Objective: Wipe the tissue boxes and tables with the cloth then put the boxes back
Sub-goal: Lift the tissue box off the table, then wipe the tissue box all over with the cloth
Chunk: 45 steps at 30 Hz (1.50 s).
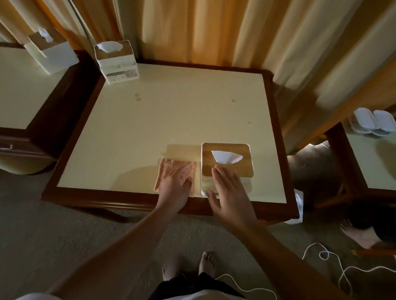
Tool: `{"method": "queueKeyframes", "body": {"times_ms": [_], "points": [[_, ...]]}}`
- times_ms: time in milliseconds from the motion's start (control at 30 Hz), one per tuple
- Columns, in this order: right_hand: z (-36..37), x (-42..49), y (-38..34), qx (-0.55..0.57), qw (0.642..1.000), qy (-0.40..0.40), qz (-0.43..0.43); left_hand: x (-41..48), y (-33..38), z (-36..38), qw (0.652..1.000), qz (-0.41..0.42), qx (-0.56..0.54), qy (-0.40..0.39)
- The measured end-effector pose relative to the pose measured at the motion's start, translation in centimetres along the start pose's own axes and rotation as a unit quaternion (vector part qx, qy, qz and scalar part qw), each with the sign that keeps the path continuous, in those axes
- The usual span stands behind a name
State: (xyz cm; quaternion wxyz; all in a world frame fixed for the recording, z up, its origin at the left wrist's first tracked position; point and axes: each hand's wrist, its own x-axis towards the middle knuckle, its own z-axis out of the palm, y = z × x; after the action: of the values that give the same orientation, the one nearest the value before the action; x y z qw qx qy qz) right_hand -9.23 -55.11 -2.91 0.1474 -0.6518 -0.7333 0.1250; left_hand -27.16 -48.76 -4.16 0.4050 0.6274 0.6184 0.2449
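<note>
Cloth (169, 170) under fingers of left hand (176, 185) — tissue box (229, 149) beneath right hand (231, 192).

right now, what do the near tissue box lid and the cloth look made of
The near tissue box lid looks like wood or wood veneer, matte tan surface. The cloth looks like pinkish fabric with a bumpy texture; fibre unclear.
</note>
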Motion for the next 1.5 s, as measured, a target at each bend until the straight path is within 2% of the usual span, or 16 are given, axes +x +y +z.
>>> {"method": "queueKeyframes", "body": {"times_ms": [133,200,333,467,567,900,1033,1267,1400,1500], "points": [[0.3,0.8,-1.1,-0.054,0.996,-0.066,0.001,0.5,-1.2,-0.4,0.993,0.052,0.099,-0.023],[0.4,1.2,-1.2,-0.076,0.994,-0.072,0.006,1.1,-2.2,-0.5,0.983,0.088,0.152,-0.045],[1.1,2.0,-1.1,-0.115,0.988,-0.099,0.012,3.1,-5.8,-0.5,0.941,0.160,0.286,-0.086],[1.9,2.1,-0.6,-0.112,0.987,-0.111,0.018,4.2,-7.0,-0.5,0.919,0.133,0.335,-0.161],[2.6,1.8,-0.3,-0.121,0.988,-0.093,0.016,4.1,-7.9,-0.6,0.902,0.129,0.375,-0.174],[3.0,1.8,-0.2,-0.114,0.991,-0.069,0.015,2.1,-7.0,0.4,0.904,0.105,0.394,-0.130],[2.9,1.6,-0.1,-0.130,0.988,-0.079,0.018,1.8,-6.1,-0.2,0.926,0.105,0.351,-0.092],[3.4,1.5,0.0,-0.142,0.987,-0.071,0.021,0.6,-8.8,1.1,0.899,0.124,0.391,-0.153],[3.5,1.5,0.0,-0.138,0.989,-0.058,0.017,-0.1,-7.9,0.7,0.910,0.139,0.365,-0.141],[3.6,1.4,-0.1,-0.136,0.989,-0.051,0.011,-0.8,-6.8,0.0,0.937,0.111,0.313,-0.105]]}}
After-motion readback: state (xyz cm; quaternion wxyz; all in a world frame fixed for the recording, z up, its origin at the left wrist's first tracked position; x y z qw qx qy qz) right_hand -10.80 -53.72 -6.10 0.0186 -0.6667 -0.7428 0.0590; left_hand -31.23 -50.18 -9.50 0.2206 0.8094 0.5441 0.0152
